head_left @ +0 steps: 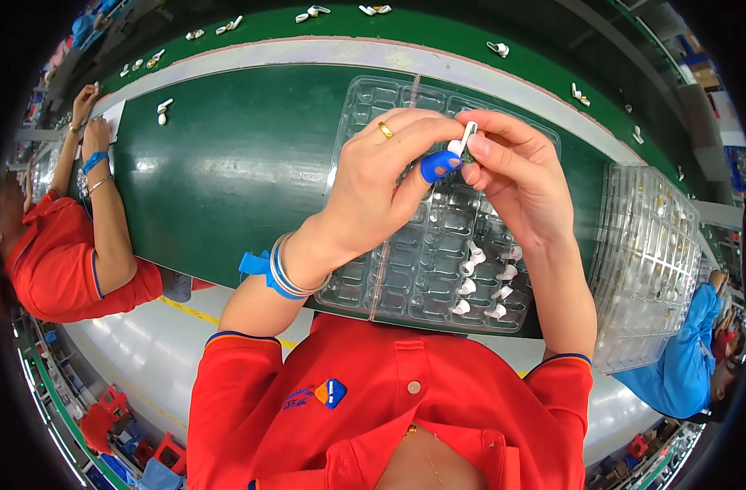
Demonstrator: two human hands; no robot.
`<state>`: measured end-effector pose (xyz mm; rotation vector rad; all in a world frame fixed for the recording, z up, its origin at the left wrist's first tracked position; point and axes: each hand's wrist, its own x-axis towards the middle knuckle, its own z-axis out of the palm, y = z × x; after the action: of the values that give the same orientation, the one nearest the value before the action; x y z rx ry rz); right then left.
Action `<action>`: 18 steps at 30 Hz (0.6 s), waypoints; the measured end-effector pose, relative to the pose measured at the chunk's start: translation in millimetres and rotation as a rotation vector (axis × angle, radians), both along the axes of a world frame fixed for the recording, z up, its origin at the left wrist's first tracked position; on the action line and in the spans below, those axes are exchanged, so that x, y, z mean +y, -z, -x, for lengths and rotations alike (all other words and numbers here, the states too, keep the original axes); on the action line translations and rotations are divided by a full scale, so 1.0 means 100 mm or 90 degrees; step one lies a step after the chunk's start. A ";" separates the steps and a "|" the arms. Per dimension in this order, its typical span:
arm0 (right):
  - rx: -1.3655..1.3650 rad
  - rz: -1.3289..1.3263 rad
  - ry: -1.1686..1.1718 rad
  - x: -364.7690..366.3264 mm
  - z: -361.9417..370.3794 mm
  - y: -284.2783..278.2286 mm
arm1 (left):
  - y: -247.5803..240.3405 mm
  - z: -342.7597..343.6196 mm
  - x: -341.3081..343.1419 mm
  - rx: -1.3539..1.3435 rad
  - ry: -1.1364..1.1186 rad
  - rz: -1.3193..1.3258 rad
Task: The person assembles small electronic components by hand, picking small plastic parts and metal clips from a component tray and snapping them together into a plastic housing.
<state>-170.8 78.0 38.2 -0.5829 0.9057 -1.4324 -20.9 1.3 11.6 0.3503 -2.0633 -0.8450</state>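
A white stemmed earbud piece point(469, 137) is pinched between the fingertips of both hands, above a clear plastic tray. My left hand point(381, 175) grips it from the left, its thumb wearing a blue finger cot. From the other side, my right hand point(524, 167) closes thumb and fingers on the stem; part of the piece is hidden behind the fingertips. Below the hands lies the clear compartment tray point(406, 282) on the green table. Several white earbud pieces point(468, 287) sit in its near right compartments.
Beyond a pale rail point(308, 54), a green belt carries scattered earbud parts point(499, 50). More white parts point(163, 114) lie on the table at left. Stacked clear trays point(647, 261) stand at right. A co-worker in red point(79, 261) works at left; a blue sleeve point(675, 359) shows at right.
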 end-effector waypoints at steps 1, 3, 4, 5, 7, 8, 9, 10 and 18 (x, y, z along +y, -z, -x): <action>-0.027 -0.006 -0.014 0.00 0.00 0.00 | -0.01 0.00 0.01 0.001 0.003 -0.019; -0.029 -0.020 -0.011 0.01 0.00 0.01 | -0.01 0.01 0.03 0.001 0.006 -0.039; -0.031 -0.033 -0.009 0.01 -0.01 0.01 | -0.02 0.01 0.05 0.014 0.018 -0.074; -0.032 -0.034 -0.009 0.01 -0.01 0.01 | -0.02 0.01 0.05 0.028 0.030 -0.109; -0.042 -0.044 -0.011 0.00 -0.01 0.02 | -0.02 0.00 0.05 0.022 0.027 -0.101; -0.043 -0.045 -0.010 0.00 -0.01 0.03 | -0.01 0.00 0.05 0.018 0.023 -0.093; -0.038 -0.042 -0.010 0.00 -0.01 0.04 | -0.01 0.00 0.05 0.017 0.024 -0.094; -0.033 -0.039 -0.010 0.00 -0.01 0.04 | -0.02 0.01 0.05 0.020 0.023 -0.099; 0.046 -0.026 0.028 0.02 -0.04 -0.01 | -0.01 0.01 0.05 0.010 0.024 -0.089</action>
<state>-166.5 79.9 39.1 -0.5898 1.0082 -1.4365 -21.8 6.8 12.4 0.3806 -2.0069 -1.0148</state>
